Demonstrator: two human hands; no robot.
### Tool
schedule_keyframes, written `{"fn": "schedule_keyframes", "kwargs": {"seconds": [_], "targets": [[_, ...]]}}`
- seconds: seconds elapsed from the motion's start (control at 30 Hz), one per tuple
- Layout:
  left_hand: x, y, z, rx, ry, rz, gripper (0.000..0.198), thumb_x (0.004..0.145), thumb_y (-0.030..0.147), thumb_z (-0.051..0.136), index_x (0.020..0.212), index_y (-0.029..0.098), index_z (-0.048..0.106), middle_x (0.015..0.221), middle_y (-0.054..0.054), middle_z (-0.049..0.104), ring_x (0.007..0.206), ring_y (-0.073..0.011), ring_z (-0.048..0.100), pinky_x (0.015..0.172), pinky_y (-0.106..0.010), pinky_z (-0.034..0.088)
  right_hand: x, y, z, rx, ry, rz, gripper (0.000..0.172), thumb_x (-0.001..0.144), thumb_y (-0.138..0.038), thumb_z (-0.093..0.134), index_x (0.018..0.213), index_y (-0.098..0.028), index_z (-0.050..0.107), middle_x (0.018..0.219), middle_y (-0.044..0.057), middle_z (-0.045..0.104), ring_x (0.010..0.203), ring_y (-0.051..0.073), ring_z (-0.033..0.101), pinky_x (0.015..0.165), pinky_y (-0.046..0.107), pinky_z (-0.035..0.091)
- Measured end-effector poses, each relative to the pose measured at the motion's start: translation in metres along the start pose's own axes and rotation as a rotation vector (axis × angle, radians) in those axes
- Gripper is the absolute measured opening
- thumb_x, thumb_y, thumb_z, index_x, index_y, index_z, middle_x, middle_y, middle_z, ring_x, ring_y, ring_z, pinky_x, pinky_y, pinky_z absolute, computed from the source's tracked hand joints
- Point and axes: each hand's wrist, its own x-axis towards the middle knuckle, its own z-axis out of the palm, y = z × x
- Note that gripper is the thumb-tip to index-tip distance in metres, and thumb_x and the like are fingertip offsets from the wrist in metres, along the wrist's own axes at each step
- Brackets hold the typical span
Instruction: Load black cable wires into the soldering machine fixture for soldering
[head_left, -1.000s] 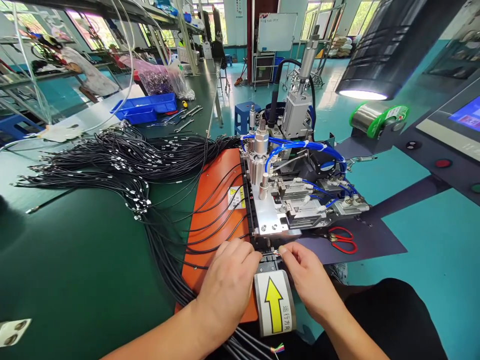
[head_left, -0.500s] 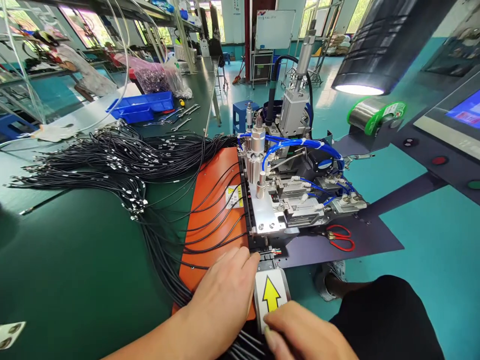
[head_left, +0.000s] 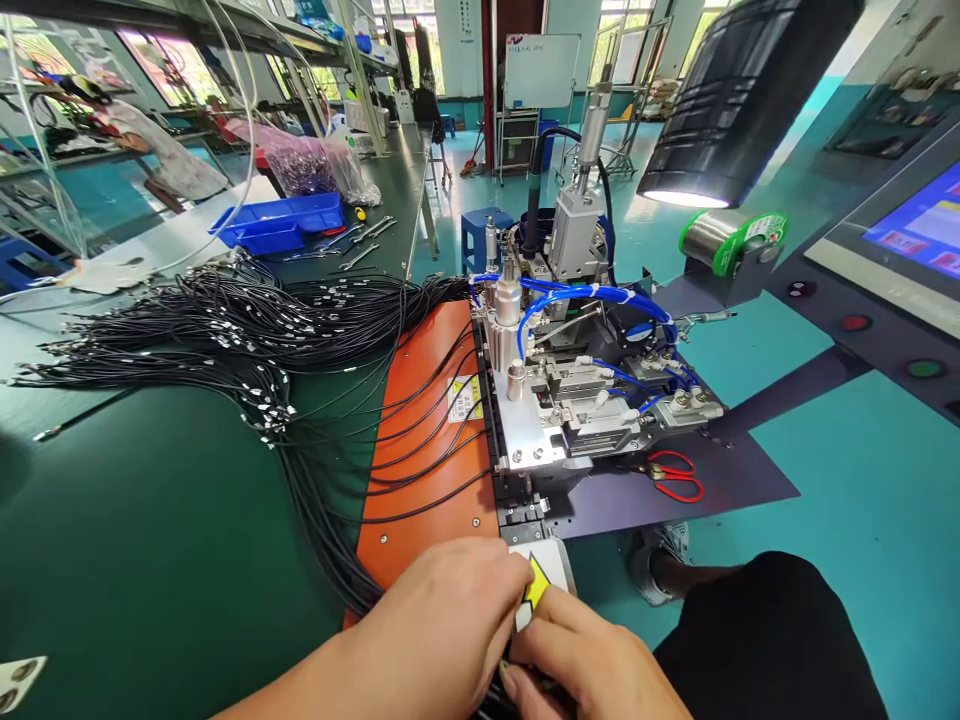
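My left hand (head_left: pixel 457 615) is closed, its fingers curled over the edge of the white plate with a yellow arrow (head_left: pixel 556 562). Against its fingertips is my right hand (head_left: pixel 600 650), closed in a pinch low over the same plate. Whatever the fingers grip is hidden. Beneath both hands runs a bundle of black cables (head_left: pixel 493 700). Ahead of them is the machine's small black clamp (head_left: pixel 536 508), beside the orange panel (head_left: pixel 427 540). Several single black cables (head_left: pixel 427 482) lie across that panel, their right ends at the machine's edge.
A large pile of black cables (head_left: pixel 300 320) lies on the green table (head_left: pixel 187 530). Metal cylinders and blue hoses of the machine (head_left: pixel 592 390) stand ahead. Red-handled scissors (head_left: pixel 675 475), a solder spool (head_left: pixel 724 240), a lamp (head_left: pixel 739 110) and a screen (head_left: pixel 919 225) are at right.
My left hand has drawn back from the clamp toward me, and my right hand has moved left to meet it. The coloured wire ends at the clamp are out of sight. The view shifted slightly.
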Motion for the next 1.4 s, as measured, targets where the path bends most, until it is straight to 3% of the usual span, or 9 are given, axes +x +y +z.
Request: {"fn": "schedule_keyframes", "kwargs": {"seconds": [0.1, 0.2, 0.3, 0.43, 0.57, 1.4], "targets": [[-0.003, 0.002, -0.013, -0.16, -0.052, 0.016, 0.02, 0.098, 0.013, 0.044, 0.084, 0.021, 0.055, 0.081, 0.002, 0.061, 0.07, -0.0127, 0.057, 0.063, -0.022, 0.046, 0.009, 0.0, -0.019, 0.04, 0.087, 0.002, 0.021, 0.094, -0.029, 0.05, 0.085, -0.025, 0.069, 0.081, 0.003, 0.066, 0.071, 0.017, 0.064, 0.063, 0.025, 0.05], [0.001, -0.001, -0.012, -0.258, 0.042, 0.018, 0.02, 0.1, 0.012, 0.04, 0.103, 0.023, 0.057, 0.093, 0.0, 0.063, 0.084, -0.0136, 0.059, 0.075, -0.023, 0.048, 0.018, 0.009, -0.029, 0.124, 0.197, 0.074, 0.024, 0.098, -0.032, 0.048, 0.088, -0.025, 0.068, 0.083, 0.003, 0.064, 0.079, 0.018, 0.062, 0.072, 0.028, 0.05], [0.01, -0.007, 0.005, -0.256, 0.212, 0.039, 0.02, 0.099, 0.015, 0.047, 0.114, 0.022, 0.056, 0.101, -0.003, 0.061, 0.093, -0.0167, 0.058, 0.084, -0.028, 0.048, 0.019, 0.021, -0.028, 0.237, 0.331, 0.212, 0.017, 0.096, -0.038, 0.055, 0.1, -0.026, 0.067, 0.086, 0.002, 0.065, 0.076, 0.017, 0.061, 0.069, 0.027, 0.051], [0.023, -0.017, 0.034, -0.138, 0.416, 0.089, 0.018, 0.101, 0.022, 0.046, 0.1, 0.019, 0.063, 0.089, -0.005, 0.058, 0.077, -0.0164, 0.055, 0.068, -0.027, 0.047, 0.012, 0.034, -0.017, 0.376, 0.423, 0.369, 0.033, 0.091, -0.042, 0.063, 0.12, -0.027, 0.06, 0.094, 0.001, 0.067, 0.08, 0.016, 0.064, 0.071, 0.024, 0.054], [0.027, -0.022, 0.049, -0.025, 0.554, 0.126, 0.017, 0.1, 0.022, 0.046, 0.096, 0.017, 0.062, 0.083, -0.004, 0.056, 0.072, -0.0165, 0.053, 0.063, -0.028, 0.042, 0.005, 0.04, -0.013, 0.373, 0.457, 0.388, 0.034, 0.091, -0.042, 0.063, 0.121, -0.027, 0.06, 0.097, 0.001, 0.066, 0.083, 0.015, 0.065, 0.075, 0.023, 0.054], [0.03, -0.023, 0.05, -0.029, 0.585, 0.108, 0.022, 0.102, 0.02, 0.04, 0.091, 0.016, 0.058, 0.08, -0.003, 0.051, 0.069, -0.0161, 0.051, 0.061, -0.028, 0.042, 0.013, 0.034, -0.012, 0.222, 0.524, 0.141, 0.025, 0.097, -0.023, 0.054, 0.121, -0.024, 0.062, 0.1, 0.004, 0.059, 0.083, 0.015, 0.061, 0.076, 0.026, 0.052]]}}
